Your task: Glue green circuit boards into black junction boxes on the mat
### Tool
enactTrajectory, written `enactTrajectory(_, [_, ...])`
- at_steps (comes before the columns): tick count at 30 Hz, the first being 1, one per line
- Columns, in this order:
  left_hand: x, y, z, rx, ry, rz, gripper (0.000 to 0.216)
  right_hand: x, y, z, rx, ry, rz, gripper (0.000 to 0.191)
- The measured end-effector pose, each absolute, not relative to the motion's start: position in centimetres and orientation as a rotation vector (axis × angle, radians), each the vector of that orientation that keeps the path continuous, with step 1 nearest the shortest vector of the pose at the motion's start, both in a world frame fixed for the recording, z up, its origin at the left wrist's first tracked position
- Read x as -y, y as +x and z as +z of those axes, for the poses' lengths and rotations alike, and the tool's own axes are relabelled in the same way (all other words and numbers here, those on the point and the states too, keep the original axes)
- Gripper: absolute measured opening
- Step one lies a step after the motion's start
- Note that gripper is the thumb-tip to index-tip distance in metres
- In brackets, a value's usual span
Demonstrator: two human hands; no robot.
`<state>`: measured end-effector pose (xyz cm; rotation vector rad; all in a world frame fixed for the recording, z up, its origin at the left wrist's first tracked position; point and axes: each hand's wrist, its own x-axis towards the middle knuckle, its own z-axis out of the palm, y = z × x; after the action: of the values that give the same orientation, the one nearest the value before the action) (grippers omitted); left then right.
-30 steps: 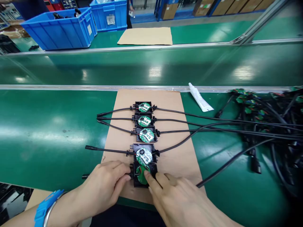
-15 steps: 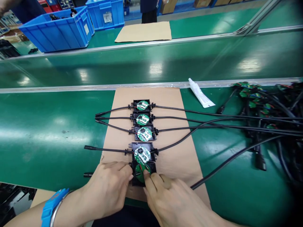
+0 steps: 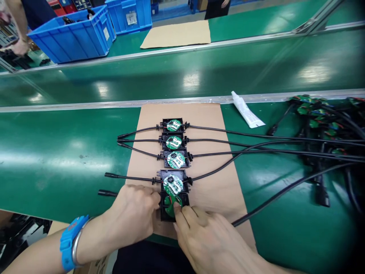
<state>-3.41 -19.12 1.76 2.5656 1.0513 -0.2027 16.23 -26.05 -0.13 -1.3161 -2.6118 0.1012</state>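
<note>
My left hand [image 3: 138, 209] is closed on a short black cable [image 3: 107, 193] at the left side of the nearest black plastic case [image 3: 168, 218]. The cable's plug end sticks out beyond my wrist. My right hand [image 3: 203, 232] is curled at that case's right side, a fingertip pressing on the round green circuit board [image 3: 172, 205] in it. A thick black cable [image 3: 273, 196] runs out from under this hand to the right. Directly beyond stands another open case [image 3: 164, 175] with a white-marked board [image 3: 173, 185]. Several similar cases line up farther away, cables on both sides.
Cardboard [image 3: 211, 198] lies under the cases on the green bench. A white tube [image 3: 246, 110] is beyond it, and tangled cables with boards [image 3: 316, 125] heap at right. Blue bins [image 3: 76, 40] and a flat cardboard sheet [image 3: 176, 35] stand across the bench. A co-worker's hand [image 3: 20, 47] shows far left.
The view has shifted slightly. The left cable's plug end has moved a little up and left relative to the cases. Both my hands stay at the nearest case. A co-worker's arm has come lower at far left.
</note>
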Motion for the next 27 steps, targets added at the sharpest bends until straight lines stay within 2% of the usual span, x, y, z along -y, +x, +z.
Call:
enactTrajectory(5, [18.9, -4.3, 1.9, -1.141, 2.451, -0.005, 0.011, 25.9, 15.0, 0.7, 2.545, -1.375, -0.041, 0.005])
enactTrajectory(8, [19.5, -5.0, 1.1, -1.063, 2.492, 0.236, 0.011, 26.2, 14.2, 0.5, 2.477, -1.325, -0.009, 0.009])
enactTrajectory(12, [20.0, -5.3, 0.4, -0.931, 2.552, 0.406, 0.012, 26.8, 13.5, -0.1, 2.425, -1.393, 0.029, 0.036])
enactTrajectory(14, [19.9, -5.2, 0.2, -0.898, 2.563, 0.419, 0.014, 27.0, 13.4, -0.2, 2.443, -1.401, 0.055, 0.043])
enactTrajectory(20, [19.4, -5.0, -0.1, -0.791, 2.535, 0.453, 0.022, 26.4, 13.4, -0.3, 2.476, -1.406, 0.19, 0.036])
enactTrajectory(27, [19.3, -5.3, -0.7, -0.796, 2.465, 0.415, 0.019, 26.0, 13.4, 0.1, 2.408, -1.407, 0.216, 0.027])
